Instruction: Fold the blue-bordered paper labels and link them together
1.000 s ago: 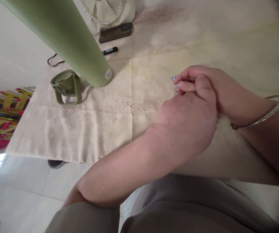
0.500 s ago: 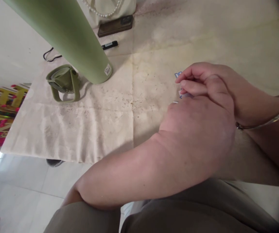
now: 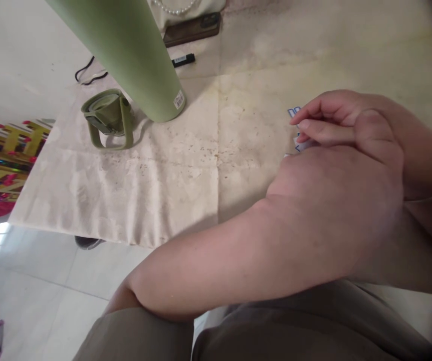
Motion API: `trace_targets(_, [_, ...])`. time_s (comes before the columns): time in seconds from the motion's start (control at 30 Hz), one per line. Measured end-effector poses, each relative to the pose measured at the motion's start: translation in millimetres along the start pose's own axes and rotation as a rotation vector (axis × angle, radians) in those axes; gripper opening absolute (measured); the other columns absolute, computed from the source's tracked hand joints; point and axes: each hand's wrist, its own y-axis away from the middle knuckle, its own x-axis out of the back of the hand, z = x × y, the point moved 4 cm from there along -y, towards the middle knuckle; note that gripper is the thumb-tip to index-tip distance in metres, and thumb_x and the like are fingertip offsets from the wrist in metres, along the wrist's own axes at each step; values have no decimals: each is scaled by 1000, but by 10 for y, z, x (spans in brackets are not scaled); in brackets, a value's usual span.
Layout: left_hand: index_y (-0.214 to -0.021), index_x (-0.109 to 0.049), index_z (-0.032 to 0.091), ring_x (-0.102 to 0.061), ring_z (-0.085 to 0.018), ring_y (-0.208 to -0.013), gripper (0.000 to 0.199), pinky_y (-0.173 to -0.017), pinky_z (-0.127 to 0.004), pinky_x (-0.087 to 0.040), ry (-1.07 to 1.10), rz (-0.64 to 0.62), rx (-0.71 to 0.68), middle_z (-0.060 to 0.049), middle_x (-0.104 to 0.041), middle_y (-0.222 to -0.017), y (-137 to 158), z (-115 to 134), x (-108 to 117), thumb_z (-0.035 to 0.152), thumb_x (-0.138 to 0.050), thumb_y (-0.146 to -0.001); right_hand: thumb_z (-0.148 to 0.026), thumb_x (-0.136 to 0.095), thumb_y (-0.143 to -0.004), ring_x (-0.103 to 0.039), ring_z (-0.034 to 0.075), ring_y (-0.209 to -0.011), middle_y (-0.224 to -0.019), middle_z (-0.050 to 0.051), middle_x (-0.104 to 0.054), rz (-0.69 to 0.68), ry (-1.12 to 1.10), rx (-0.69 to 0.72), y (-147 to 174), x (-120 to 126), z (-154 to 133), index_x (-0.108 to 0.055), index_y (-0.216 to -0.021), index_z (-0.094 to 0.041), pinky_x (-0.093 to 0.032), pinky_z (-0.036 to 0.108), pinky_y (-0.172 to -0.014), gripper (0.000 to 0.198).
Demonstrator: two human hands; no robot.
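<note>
My left hand (image 3: 332,185) reaches across from the lower left, its back towards me and its fingers curled in and mostly hidden. Pressed close against it is my right hand (image 3: 381,105), coming in from the right edge with bent fingers drawn together. The fingertips of the two hands meet low over the cloth. Under and beside them, bits of a whitish piece with blue lines (image 3: 299,146) show, along with blue outlined marks (image 3: 294,111). Most of that is covered by the hands, so I cannot make out what the fingers hold.
A tall green bottle (image 3: 133,60) stands on the pale tablecloth (image 3: 186,190), its green handled lid (image 3: 111,120) beside it. Behind lie a black marker (image 3: 183,60), a phone (image 3: 193,30) and a bag with a pearl strap (image 3: 176,7). The table's near edge drops to a tiled floor.
The view has shifted, so the bottle, lid, phone and hands all appear farther right and slightly higher. Both hands remain pressed together over the blue-lined piece.
</note>
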Motion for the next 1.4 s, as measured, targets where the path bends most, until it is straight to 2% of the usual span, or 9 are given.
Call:
trace_targets(0.17, [-143, -26, 14, -62, -28, -98, 64, -73, -35, -51, 71, 5, 2, -15, -61, -116, -103, -108, -70, 31, -47, -86, -20, -56, -80, -54, 11, -56, -68, 0, -60, 25, -174, -64, -43, 20, 37, -61, -78, -21, -39, 27, -52, 5])
trace_targets(0.37, [-146, -9, 9, -63, -23, -82, 74, -67, -33, -48, 159, -34, -73, -12, -66, -102, -289, -243, -100, 28, -46, -85, -15, -54, -77, -50, 10, -53, -65, 1, -56, 108, -321, -114, -57, 66, 34, -59, -73, -17, -34, 23, -45, 6])
trace_targets(0.43, [-146, -13, 17, -63, -20, -81, 72, -68, -30, -49, 289, -56, -88, -4, -67, -95, -340, -301, -81, 29, -48, -84, -14, -57, -72, -48, 9, -53, -65, 0, -54, 100, -412, -72, -51, 66, 10, -58, -74, -16, -34, 22, -44, 3])
trace_targets(0.57, [-137, -36, 24, -61, -14, -91, 52, -81, -26, -48, 436, 99, -94, 0, -66, -103, -404, -435, 9, 21, -41, -85, -7, -48, -67, -53, 11, -61, -67, 0, -54, 139, -561, 8, -59, 84, -19, -54, -74, -16, -43, 23, -54, 14])
trace_targets(0.73, [-134, -41, 15, -49, -19, -118, 52, -102, -33, -38, 229, 324, 72, -9, -56, -126, -441, -634, -9, 34, -47, -87, -17, -48, -74, -56, 13, -74, -77, 2, -60, 480, -290, 191, -172, 245, 49, -59, -78, -16, -44, 29, -72, 12])
trace_targets(0.83, [-142, -30, 13, -32, -23, -134, 68, -109, -39, -29, 132, 249, 119, -13, -38, -144, -466, -675, -108, 54, -37, -89, -20, -49, -74, -56, 13, -79, -84, 2, -61, 637, -329, 217, -271, 322, 177, -59, -85, -16, -43, 30, -78, 16])
trace_targets(1.0, [-143, -30, 17, -19, -30, -140, 80, -111, -53, -18, -73, -40, 13, -13, -26, -151, -491, -571, -290, 69, -36, -82, -26, -48, -73, -57, 15, -76, -78, 2, -61, 666, -477, 89, -424, 338, 356, -58, -83, -16, -43, 29, -68, 17])
trace_targets(1.27, [-130, -49, 20, -36, -18, -133, 45, -112, -37, -29, 55, 98, 31, -6, -48, -139, -371, -653, -224, 40, -38, -92, -28, -48, -69, -57, 15, -65, -69, 1, -60, 648, -602, 65, -506, 320, 410, -59, -79, -16, -42, 27, -61, 19])
trace_targets(1.4, [-139, -37, 12, -31, -23, -137, 59, -112, -40, -29, 79, 206, 183, -12, -40, -144, -217, -613, -161, 47, -31, -93, -28, -47, -69, -55, 15, -63, -68, 1, -60, 694, -618, 70, -544, 337, 437, -59, -78, -16, -42, 28, -61, 20])
